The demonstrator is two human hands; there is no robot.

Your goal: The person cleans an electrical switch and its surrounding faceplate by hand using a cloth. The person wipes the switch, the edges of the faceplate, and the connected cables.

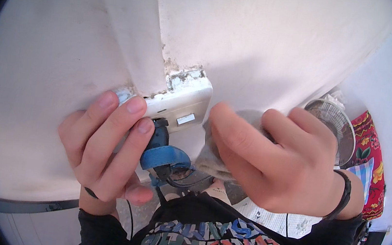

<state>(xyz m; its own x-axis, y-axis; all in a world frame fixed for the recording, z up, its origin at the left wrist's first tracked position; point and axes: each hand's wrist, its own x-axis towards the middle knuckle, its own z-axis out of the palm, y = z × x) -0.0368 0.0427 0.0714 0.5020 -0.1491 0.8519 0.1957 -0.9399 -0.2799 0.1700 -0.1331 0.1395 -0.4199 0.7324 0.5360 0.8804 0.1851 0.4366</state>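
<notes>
A white wall switch and socket box (184,101) with a rocker switch (185,119) sits at the foot of a vertical wall channel; its top edge is crusted with flaking paint. My left hand (112,145) rests its fingertips against the left part of the box, beside a dark plug (160,134) in it. Its palm side is hidden. Below the plug hangs a blue strap or band (165,159) with black cable. My right hand (279,162), fingers curled and slightly blurred, grips a grey cloth (210,157) just right of the box.
A round caged fan (331,128) stands at the right, near a red floral fabric (370,151) and a checked blue cloth (362,176). A patterned white cover (275,220) lies below my right wrist. A white cabinet (39,230) is at the lower left. A thin black cable runs below my left hand.
</notes>
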